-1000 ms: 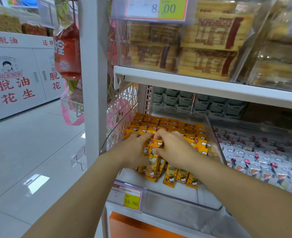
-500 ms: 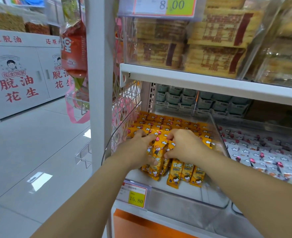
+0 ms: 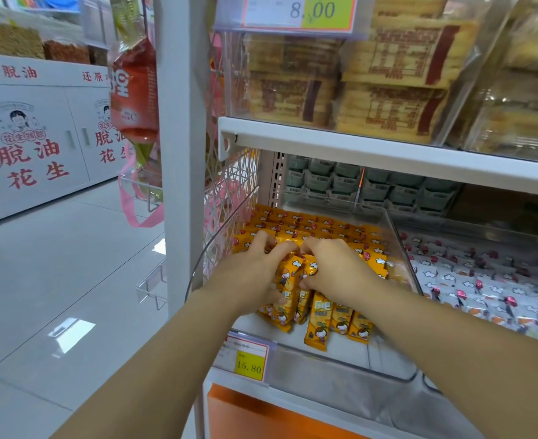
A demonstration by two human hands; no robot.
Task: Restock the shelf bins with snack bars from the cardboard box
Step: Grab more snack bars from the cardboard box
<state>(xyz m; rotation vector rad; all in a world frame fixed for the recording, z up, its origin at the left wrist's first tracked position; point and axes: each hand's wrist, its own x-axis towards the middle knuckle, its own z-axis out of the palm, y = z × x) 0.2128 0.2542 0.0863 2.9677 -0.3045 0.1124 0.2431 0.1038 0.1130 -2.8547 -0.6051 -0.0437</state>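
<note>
Inside the clear bin [image 3: 331,372], near its front wall, the left hand [image 3: 248,277] and right hand [image 3: 337,270] both curl round a bundle of orange snack bars [image 3: 288,289], which look light, slick-wrapped and crushable, best gripped across their middles.

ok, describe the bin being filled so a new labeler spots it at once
Find the white post at the unit's left end. The bin is the first clear one right of it, under the white shelf. It holds orange bars, the left hand and right hand are in it, and its front carries a yellow 15.80 tag; the packets to its right are white.
</note>
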